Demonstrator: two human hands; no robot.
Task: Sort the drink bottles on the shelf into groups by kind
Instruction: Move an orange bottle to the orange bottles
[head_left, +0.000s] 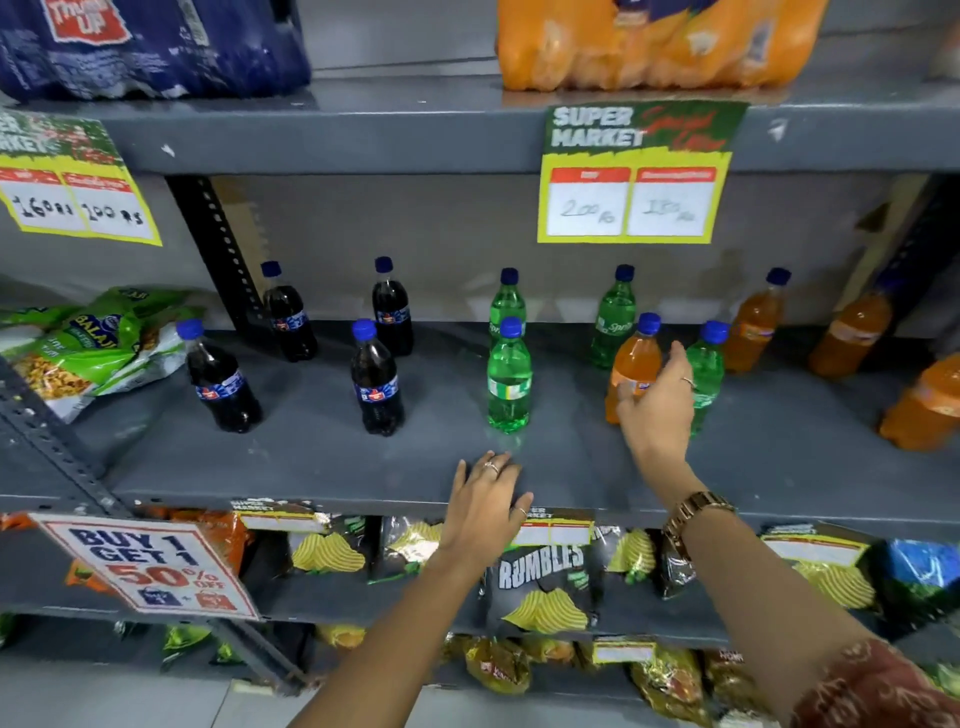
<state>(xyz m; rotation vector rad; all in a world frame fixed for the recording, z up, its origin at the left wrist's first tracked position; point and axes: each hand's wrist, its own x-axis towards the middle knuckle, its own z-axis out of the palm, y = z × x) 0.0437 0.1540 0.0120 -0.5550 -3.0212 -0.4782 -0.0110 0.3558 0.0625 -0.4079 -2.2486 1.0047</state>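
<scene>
Right hand (657, 400) wraps the orange bottle (635, 358) at mid-body — likely heavy, stiff, slick; left hand (485, 506) flat on the shelf (311, 462) front edge.

Grey metal shelving (322, 462), price signs (631, 205), chip pkts (540, 587) below

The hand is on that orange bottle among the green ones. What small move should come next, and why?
Probably lift the orange bottle and carry it right. The right hand grips it, green bottles stand on both sides, and the other orange bottles stand further right.
</scene>
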